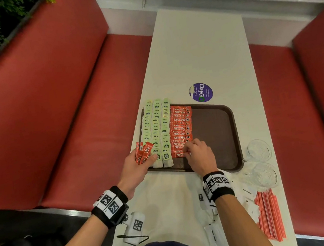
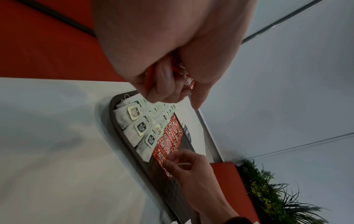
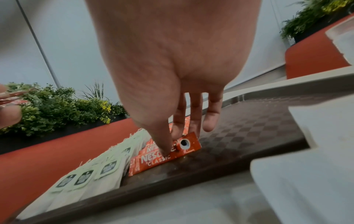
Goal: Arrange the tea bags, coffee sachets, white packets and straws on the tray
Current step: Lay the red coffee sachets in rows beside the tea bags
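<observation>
Dark brown plastic tray (image 1: 216,134) on a long white table (image 1: 201,54), red padded benches (image 1: 61,107) along both sides. On the tray's left part, three overlapping columns of pale green-tagged tea bags (image 1: 157,131); just right of them, one column of red Nescafé coffee sachets (image 1: 181,130); bare checkered floor on the right half. Off the tray, near the table's right edge: two clear glass cups (image 1: 261,160), scattered white paper packets (image 1: 249,200), and a bundle of red-and-white striped straws (image 1: 271,216) nearest the person. Purple round sticker (image 1: 201,92) just beyond the tray.

Left hand (image 1: 136,168) at the tray's near-left corner, fingers curled round a small fan of spare red sachets (image 1: 143,152), partly covering the nearest tea bags. Right hand (image 1: 200,155) over the near end of the sachet column, thumb and forefinger pinching the nearest red sachet (image 3: 164,156), other fingers spread above the tray floor.

Only from the right wrist: "CLASSIC" print on that sachet, lying flat against the tray's near rim. Only from the left wrist: the spare sachets tucked deep inside the closed palm (image 2: 172,60). Green plants (image 3: 63,106) behind the bench.
</observation>
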A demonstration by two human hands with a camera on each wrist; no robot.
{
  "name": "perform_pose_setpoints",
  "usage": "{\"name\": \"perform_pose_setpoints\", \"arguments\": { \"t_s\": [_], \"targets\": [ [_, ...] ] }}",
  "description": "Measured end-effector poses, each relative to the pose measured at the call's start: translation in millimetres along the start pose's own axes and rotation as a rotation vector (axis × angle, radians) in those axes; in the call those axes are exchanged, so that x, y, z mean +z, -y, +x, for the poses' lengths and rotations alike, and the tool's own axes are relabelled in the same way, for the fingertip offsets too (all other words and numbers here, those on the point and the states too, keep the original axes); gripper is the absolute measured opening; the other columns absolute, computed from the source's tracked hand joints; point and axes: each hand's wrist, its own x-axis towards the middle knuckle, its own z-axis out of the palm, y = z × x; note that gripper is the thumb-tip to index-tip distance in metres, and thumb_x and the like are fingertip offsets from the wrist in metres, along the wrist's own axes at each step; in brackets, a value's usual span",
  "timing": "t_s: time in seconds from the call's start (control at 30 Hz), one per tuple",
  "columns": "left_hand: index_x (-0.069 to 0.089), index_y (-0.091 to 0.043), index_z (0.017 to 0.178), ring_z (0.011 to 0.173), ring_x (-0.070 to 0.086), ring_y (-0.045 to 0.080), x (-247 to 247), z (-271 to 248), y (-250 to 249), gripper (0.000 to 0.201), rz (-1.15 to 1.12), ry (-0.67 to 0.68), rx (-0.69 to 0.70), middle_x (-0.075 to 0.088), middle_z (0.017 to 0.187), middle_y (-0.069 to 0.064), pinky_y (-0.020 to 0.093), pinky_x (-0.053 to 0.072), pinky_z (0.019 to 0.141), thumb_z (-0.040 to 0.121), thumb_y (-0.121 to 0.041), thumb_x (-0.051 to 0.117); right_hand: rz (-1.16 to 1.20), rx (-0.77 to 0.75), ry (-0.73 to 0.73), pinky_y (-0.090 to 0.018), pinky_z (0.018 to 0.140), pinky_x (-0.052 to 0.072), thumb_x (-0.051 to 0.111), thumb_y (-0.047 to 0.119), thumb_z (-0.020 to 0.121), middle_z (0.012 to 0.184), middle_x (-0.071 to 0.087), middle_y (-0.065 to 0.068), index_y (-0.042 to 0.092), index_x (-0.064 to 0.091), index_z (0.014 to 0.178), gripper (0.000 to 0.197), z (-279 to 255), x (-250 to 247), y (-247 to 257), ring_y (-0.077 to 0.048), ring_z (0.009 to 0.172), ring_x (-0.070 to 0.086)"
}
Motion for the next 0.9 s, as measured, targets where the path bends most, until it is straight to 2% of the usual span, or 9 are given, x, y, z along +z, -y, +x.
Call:
{"name": "perform_pose_setpoints", "arguments": {
  "t_s": [0.17,0.27,0.33,0.5,0.63,0.7,0.77,0.83,0.9],
  "targets": [
    [0.067,-0.022,0.115,0.049,0.047,0.000,5.7,-2.4,-3.9,0.017,0.029,0.022,-0.013,0.062,0.063,-0.024,0.015,0.035,0.047,0.101,-0.020,0.075,0.019,0.005,-0.055,-0.042,0.086,0.052,0.068,0.032,0.104,0.114,0.064,0.002,0.023,0.070,0.111,0.012,-2.5,4.0,7.2,-0.024,0.104,0.060],
    [0.067,-0.026,0.112,0.055,0.038,0.007,7.2,-4.5,-7.7,0.014,0.016,0.044,-0.016,0.063,0.064,-0.022,0.022,0.030,0.048,0.102,-0.020,0.074,0.013,0.005,-0.093,-0.042,0.086,0.053,0.067,0.033,0.104,0.115,0.064,0.001,0.023,0.068,0.116,0.015,-3.6,5.1,7.9,-0.025,0.106,0.059],
    [0.066,-0.028,0.110,0.058,0.034,0.010,5.3,-4.9,-8.7,0.013,0.014,0.046,-0.022,0.064,0.064,-0.022,0.026,0.028,0.049,0.102,-0.021,0.074,0.022,0.011,-0.085,-0.041,0.091,0.053,0.068,0.037,0.103,0.120,0.063,0.003,0.027,0.066,0.118,0.018,-5.6,4.6,6.2,-0.023,0.110,0.058],
    [0.066,-0.027,0.109,0.059,0.035,0.010,2.5,-4.6,-5.9,0.013,0.021,0.040,-0.027,0.062,0.064,-0.022,0.025,0.029,0.049,0.101,-0.023,0.075,0.031,0.007,-0.061,-0.038,0.095,0.052,0.075,0.043,0.099,0.126,0.063,0.006,0.031,0.065,0.121,0.028,-10.2,7.9,3.5,-0.019,0.114,0.055],
    [0.064,-0.026,0.112,0.055,0.035,0.007,4.8,-6.4,-8.2,0.013,0.004,0.070,-0.013,0.062,0.064,-0.023,0.022,0.029,0.049,0.103,-0.019,0.072,0.020,0.021,-0.120,-0.040,0.090,0.054,0.078,0.042,0.097,0.123,0.064,0.002,0.026,0.067,0.120,0.030,-6.0,9.7,6.5,-0.022,0.110,0.056],
    [0.062,-0.026,0.115,0.056,0.031,0.007,6.4,-6.4,-10.0,0.014,-0.028,0.113,-0.019,0.060,0.064,-0.022,0.022,0.026,0.048,0.105,-0.018,0.069,0.015,0.036,-0.136,-0.041,0.088,0.054,0.078,0.042,0.097,0.121,0.064,0.000,0.024,0.067,0.119,0.030,-4.6,10.3,8.5,-0.024,0.109,0.057],
    [0.061,-0.022,0.123,0.058,0.029,0.010,5.6,-3.9,-9.4,0.018,-0.088,0.137,-0.050,0.055,0.071,-0.016,0.022,0.024,0.047,0.106,-0.017,0.067,0.009,0.045,-0.148,-0.043,0.088,0.055,0.076,0.043,0.098,0.120,0.064,0.000,0.024,0.067,0.118,0.029,-4.3,11.9,9.4,-0.024,0.108,0.057],
    [0.059,-0.017,0.129,0.060,0.030,0.011,3.5,-1.3,-8.0,0.023,-0.142,0.144,-0.092,0.048,0.079,-0.002,0.023,0.022,0.047,0.106,-0.017,0.064,0.010,0.046,-0.149,-0.043,0.089,0.056,0.075,0.045,0.099,0.121,0.063,0.001,0.025,0.067,0.119,0.030,-5.0,13.6,9.8,-0.023,0.109,0.057],
    [0.059,-0.017,0.129,0.061,0.032,0.011,2.9,-1.0,-7.7,0.022,-0.202,0.169,-0.117,0.049,0.082,0.002,0.021,0.021,0.045,0.108,-0.016,0.060,0.016,0.044,-0.149,-0.041,0.091,0.054,0.074,0.046,0.099,0.123,0.063,0.001,0.026,0.067,0.120,0.030,-7.0,12.5,10.2,-0.022,0.111,0.056]
  ]
}}
